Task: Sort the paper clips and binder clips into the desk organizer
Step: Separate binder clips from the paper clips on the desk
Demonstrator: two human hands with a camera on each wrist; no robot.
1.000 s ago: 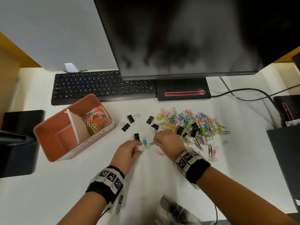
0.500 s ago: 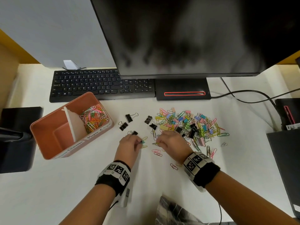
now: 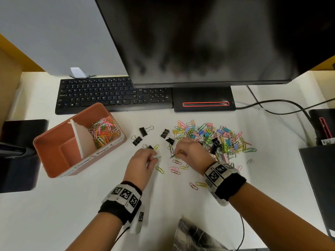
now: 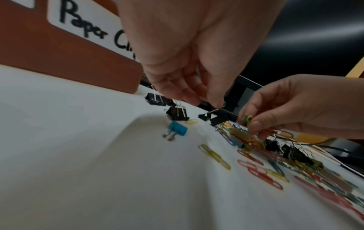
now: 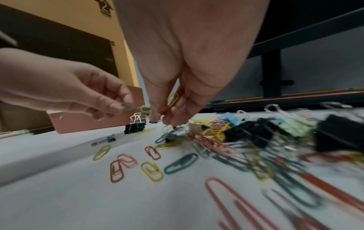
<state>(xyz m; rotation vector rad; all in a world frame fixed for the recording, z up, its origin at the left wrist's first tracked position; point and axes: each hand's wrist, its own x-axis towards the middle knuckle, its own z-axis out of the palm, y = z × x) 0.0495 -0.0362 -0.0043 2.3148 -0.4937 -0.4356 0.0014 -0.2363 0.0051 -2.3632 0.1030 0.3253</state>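
Note:
A salmon desk organizer (image 3: 54, 160) stands at the left, with coloured paper clips (image 3: 103, 131) in its right compartment, labelled "Paper Clips" (image 4: 88, 26). A mixed pile of paper clips and binder clips (image 3: 213, 140) lies right of centre. My left hand (image 3: 155, 158) hovers at the pile's near-left edge and pinches a green paper clip (image 5: 126, 107). Close beside it, my right hand (image 3: 178, 153) pinches a few paper clips, one of them yellow (image 5: 173, 99). Black binder clips (image 3: 144, 131) lie between the organizer and the pile. A blue binder clip (image 4: 177, 129) lies under my left hand.
A black keyboard (image 3: 112, 95) and the monitor's base (image 3: 204, 98) line the far side of the desk, with the dark screen overhanging. Cables (image 3: 282, 107) run off to the right. Black objects stand at the left edge (image 3: 18, 156) and right edge (image 3: 319, 174). Loose paper clips (image 3: 174, 170) lie near my wrists.
Both hands have stayed at the pile's near edge. My left hand has lifted a green paper clip off the desk, and my right hand has raised clips from the pile.

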